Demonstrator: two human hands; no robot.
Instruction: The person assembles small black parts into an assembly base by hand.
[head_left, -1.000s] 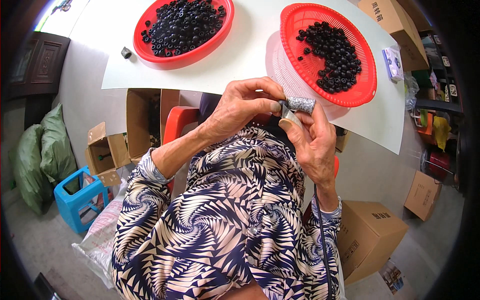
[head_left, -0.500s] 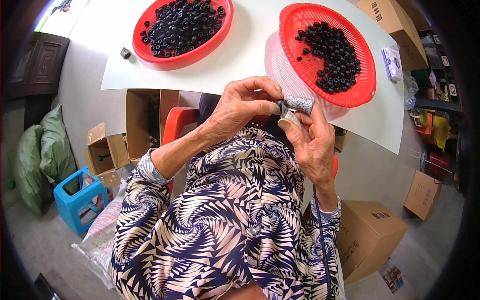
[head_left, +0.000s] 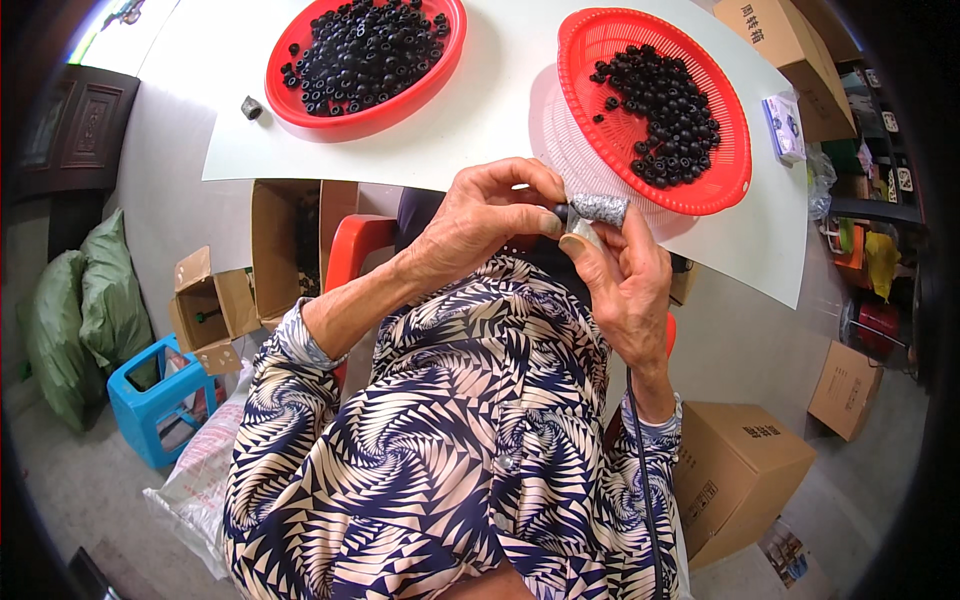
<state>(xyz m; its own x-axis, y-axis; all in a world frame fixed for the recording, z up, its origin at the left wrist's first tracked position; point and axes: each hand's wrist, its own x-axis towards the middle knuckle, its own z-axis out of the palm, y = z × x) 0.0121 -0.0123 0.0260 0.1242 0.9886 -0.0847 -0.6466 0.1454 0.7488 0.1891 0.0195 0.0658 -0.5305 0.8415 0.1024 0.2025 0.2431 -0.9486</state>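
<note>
Head view | left hand (head_left: 480, 225) pinches small black bead (head_left: 561, 211) against grey foil-wrapped stubby tool (head_left: 598, 209), gripped by closed right hand (head_left: 625, 285), just below red slotted plastic basket (head_left: 655, 105) | advice: keep bead square to tip, press steadily | beads glossy, round; white surface (head_left: 500, 110) smooth

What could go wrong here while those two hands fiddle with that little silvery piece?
The left hand and right hand hold the silvery piece past the table's edge, above the lap; if it slips, it may fall to the floor. The red basket sits close and could get knocked, spilling its black beads.
</note>
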